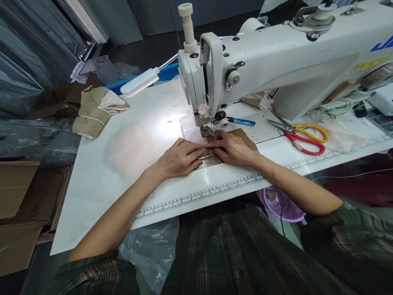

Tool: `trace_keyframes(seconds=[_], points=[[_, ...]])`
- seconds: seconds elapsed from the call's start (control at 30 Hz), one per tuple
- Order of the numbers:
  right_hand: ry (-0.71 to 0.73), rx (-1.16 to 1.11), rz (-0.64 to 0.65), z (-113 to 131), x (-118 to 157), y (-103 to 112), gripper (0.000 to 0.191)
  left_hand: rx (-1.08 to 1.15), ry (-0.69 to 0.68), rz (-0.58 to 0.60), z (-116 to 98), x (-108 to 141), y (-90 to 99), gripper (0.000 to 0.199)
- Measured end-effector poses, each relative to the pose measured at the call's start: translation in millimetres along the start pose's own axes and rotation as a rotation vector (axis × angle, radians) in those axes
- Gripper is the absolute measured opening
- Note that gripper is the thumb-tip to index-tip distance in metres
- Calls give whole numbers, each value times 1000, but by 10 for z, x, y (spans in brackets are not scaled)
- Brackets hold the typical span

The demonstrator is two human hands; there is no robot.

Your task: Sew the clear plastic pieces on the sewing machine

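Observation:
On the sewing machine table, my left hand (pixel 183 157) lies over the left edge of a brown woven-looking sheet (pixel 212 160), its fingers stretched out and nearly flat. My right hand (pixel 233 148) is on the sheet's right part, its index finger pointing left to meet my left fingertips, its thumb and other fingers curled against the sheet. A clear, shiny film with pink marks (pixel 194 135) lies just behind the left fingertips. Right behind both hands is the presser foot (pixel 204 130) of a white sewing machine (pixel 260 53). The needle's tip is too small to make out.
Blue thread snips (pixel 241 121) lie behind my right hand. Scissors with red and yellow handles (pixel 302 137) rest farther right. A tied bundle of cloth pieces (pixel 95 111) sits at the far left corner. A lamp (pixel 140 82) lights the table; a purple basket (pixel 284 205) stands below.

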State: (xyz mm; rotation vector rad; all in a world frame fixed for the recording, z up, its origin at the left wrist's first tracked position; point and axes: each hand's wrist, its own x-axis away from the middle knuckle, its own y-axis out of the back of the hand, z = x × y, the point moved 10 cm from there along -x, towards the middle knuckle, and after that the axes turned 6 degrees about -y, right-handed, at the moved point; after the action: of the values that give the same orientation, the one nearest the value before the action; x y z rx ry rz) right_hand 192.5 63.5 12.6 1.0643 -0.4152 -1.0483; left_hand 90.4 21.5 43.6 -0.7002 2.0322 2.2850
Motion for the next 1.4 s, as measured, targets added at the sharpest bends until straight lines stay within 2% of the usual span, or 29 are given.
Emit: trace_keyframes(seconds=[0.13, 0.37, 0.53, 0.77, 0.93, 1.13, 1.27, 1.4], points=[[14, 0, -4, 10, 4, 5, 39, 13, -5, 51, 30, 28, -114, 27], [34, 7, -9, 31, 14, 19, 38, 108, 25, 44, 119, -1, -91, 25], [49, 12, -21, 58, 22, 25, 38, 146, 48, -16, 158, -5, -49, 25], [59, 39, -40, 72, 26, 29, 37, 99, 4, -122, 70, -4, 30, 26], [70, 77, -44, 93, 30, 26, 37, 102, 39, -62, 91, -8, 8, 28], [80, 126, -44, 114, 35, 25, 38, 44, -23, 38, 95, -89, -21, 31], [77, 168, -37, 126, 34, 10, 39, 50, -25, 14, 141, -130, 11, 26], [55, 209, -8, 132, 10, -1, 41, 148, 21, 1, 214, -112, -21, 22]])
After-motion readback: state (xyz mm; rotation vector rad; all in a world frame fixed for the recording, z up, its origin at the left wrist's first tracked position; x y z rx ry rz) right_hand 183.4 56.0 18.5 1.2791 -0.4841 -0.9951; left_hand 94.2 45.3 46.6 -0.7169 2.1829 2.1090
